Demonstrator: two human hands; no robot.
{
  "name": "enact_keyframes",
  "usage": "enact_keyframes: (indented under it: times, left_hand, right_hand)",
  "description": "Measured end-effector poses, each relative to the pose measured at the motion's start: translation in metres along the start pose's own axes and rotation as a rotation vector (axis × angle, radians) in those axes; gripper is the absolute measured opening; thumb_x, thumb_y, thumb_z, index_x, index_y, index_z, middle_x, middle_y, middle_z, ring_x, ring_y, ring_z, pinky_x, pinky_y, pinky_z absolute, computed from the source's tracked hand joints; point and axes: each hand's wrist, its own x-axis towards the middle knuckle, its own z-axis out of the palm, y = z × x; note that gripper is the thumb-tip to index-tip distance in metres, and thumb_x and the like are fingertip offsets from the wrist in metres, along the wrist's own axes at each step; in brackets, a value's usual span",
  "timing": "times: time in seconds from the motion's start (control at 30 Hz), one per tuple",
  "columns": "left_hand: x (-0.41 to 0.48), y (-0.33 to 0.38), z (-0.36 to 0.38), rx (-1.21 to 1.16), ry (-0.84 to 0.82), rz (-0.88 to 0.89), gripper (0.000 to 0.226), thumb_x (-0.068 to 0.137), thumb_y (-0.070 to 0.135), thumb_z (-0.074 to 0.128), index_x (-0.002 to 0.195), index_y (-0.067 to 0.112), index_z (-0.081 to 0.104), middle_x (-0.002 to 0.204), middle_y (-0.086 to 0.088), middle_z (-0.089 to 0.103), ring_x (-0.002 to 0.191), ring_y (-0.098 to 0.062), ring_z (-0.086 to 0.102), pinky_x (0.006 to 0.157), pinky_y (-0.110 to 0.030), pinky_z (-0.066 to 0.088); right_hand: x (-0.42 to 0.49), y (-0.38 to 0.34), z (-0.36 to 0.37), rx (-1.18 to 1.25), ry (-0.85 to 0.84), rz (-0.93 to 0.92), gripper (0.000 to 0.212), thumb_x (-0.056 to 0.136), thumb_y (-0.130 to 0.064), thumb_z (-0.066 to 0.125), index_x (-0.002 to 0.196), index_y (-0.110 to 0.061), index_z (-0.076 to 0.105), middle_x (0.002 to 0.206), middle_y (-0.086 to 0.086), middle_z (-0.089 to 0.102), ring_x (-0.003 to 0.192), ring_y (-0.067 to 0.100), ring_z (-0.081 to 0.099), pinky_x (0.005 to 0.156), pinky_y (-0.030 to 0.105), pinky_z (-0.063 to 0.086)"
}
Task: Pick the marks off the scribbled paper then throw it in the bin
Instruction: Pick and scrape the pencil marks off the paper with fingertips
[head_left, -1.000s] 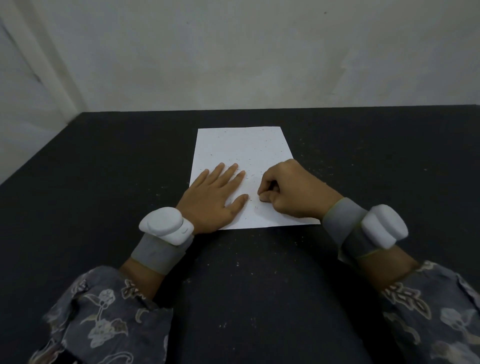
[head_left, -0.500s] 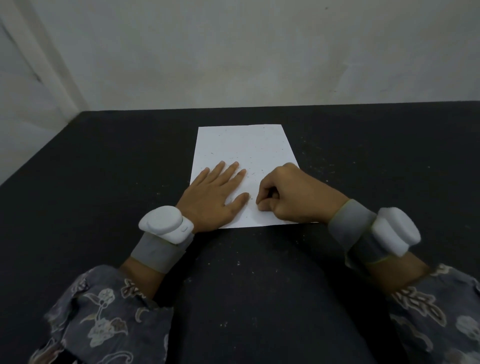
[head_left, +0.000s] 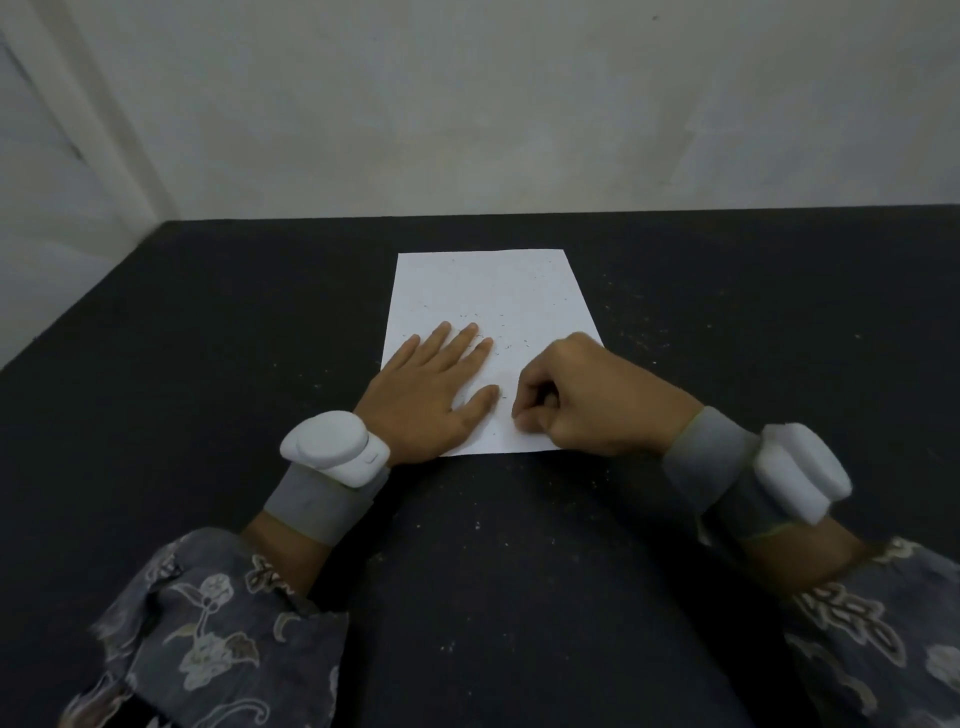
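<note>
The dark worktop carries the white paper, lying flat at its middle and not yet binned; no bin is in view. The left hand rests open and flat on the sheet, pinning it. The right hand is curled, fingertips pinched at the near edge, with small dark marks left, so picking looks unfinished.

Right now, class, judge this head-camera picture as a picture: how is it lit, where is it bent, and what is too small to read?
Head view: dim, even light, no glare; soft shadow under the flat left hand; wide-angle lens bows the black table's far edge; specks on the white paper sheet too tiny to read.
</note>
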Motion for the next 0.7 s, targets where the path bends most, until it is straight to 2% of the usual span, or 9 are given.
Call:
enact_keyframes:
  times: [0.07, 0.1, 0.17, 0.23, 0.37, 0.53, 0.63, 0.7]
  left_hand:
    - [0.000, 0.000, -0.001, -0.004, -0.004, 0.002, 0.061, 0.100, 0.052, 0.018, 0.153, 0.031, -0.002, 0.160, 0.011, -0.010, 0.147, -0.010, -0.014, 0.119, -0.031, -0.008]
    - [0.001, 0.000, -0.002, 0.000, -0.005, 0.004, 0.061, 0.100, 0.052, 0.017, 0.153, 0.031, -0.003, 0.160, 0.011, -0.011, 0.147, -0.010, -0.014, 0.120, -0.031, -0.008]
    - [0.001, 0.000, -0.002, 0.016, -0.006, 0.004, 0.061, 0.100, 0.052, 0.016, 0.153, 0.031, -0.003, 0.160, 0.010, -0.011, 0.147, -0.011, -0.014, 0.120, -0.033, -0.007]
    - [0.001, 0.000, -0.002, 0.021, -0.007, -0.002, 0.061, 0.099, 0.052, 0.016, 0.153, 0.031, -0.003, 0.160, 0.010, -0.011, 0.147, -0.011, -0.014, 0.120, -0.033, -0.007]
    - [0.000, 0.001, -0.001, 0.002, -0.002, -0.005, 0.061, 0.099, 0.053, 0.017, 0.153, 0.031, -0.002, 0.160, 0.011, -0.011, 0.147, -0.010, -0.014, 0.119, -0.031, -0.008]
    - [0.001, 0.000, -0.003, 0.029, -0.010, 0.000, 0.061, 0.099, 0.052, 0.015, 0.153, 0.030, -0.004, 0.160, 0.010, -0.012, 0.147, -0.012, -0.015, 0.120, -0.032, -0.008]
    - [0.000, 0.001, -0.002, 0.018, -0.013, -0.003, 0.062, 0.099, 0.053, 0.016, 0.153, 0.030, -0.004, 0.160, 0.010, -0.012, 0.147, -0.011, -0.015, 0.120, -0.032, -0.008]
    - [0.000, 0.001, -0.001, 0.015, -0.013, 0.001, 0.061, 0.100, 0.053, 0.016, 0.153, 0.030, -0.004, 0.160, 0.010, -0.013, 0.147, -0.011, -0.015, 0.119, -0.032, -0.009]
  right_hand:
    - [-0.004, -0.002, -0.001, 0.036, -0.063, -0.009, 0.008, 0.084, -0.010, 0.066, 0.086, -0.013, 0.073, 0.083, -0.004, 0.068, 0.069, 0.005, 0.060, 0.058, 0.008, 0.046]
    - [-0.001, 0.001, -0.002, 0.034, -0.032, 0.003, 0.008, 0.085, -0.010, 0.066, 0.088, -0.012, 0.073, 0.085, -0.003, 0.068, 0.071, 0.006, 0.061, 0.062, 0.010, 0.048]
    - [0.006, 0.007, -0.004, 0.011, 0.072, 0.046, 0.010, 0.086, -0.008, 0.064, 0.092, -0.008, 0.072, 0.095, 0.004, 0.066, 0.078, 0.012, 0.062, 0.074, 0.023, 0.054]
    - [0.008, 0.007, -0.002, -0.007, 0.100, 0.051, 0.010, 0.086, -0.007, 0.063, 0.091, -0.008, 0.071, 0.098, 0.007, 0.065, 0.079, 0.012, 0.060, 0.074, 0.027, 0.055]
    - [-0.002, -0.001, 0.001, 0.034, -0.060, -0.015, 0.008, 0.086, -0.012, 0.066, 0.089, -0.014, 0.073, 0.088, -0.004, 0.067, 0.074, 0.007, 0.061, 0.061, 0.010, 0.047]
    - [0.012, 0.008, -0.003, 0.011, 0.106, 0.064, 0.010, 0.087, -0.007, 0.063, 0.093, -0.007, 0.071, 0.097, 0.006, 0.065, 0.080, 0.016, 0.062, 0.074, 0.025, 0.054]
    - [0.004, 0.004, -0.002, 0.030, -0.004, 0.014, 0.008, 0.087, -0.010, 0.065, 0.090, -0.012, 0.071, 0.088, -0.003, 0.065, 0.073, 0.008, 0.060, 0.062, 0.012, 0.045]
    - [0.003, 0.006, -0.004, 0.040, -0.058, 0.017, 0.007, 0.086, -0.013, 0.067, 0.091, -0.017, 0.072, 0.084, -0.009, 0.065, 0.073, 0.005, 0.059, 0.061, 0.010, 0.043]
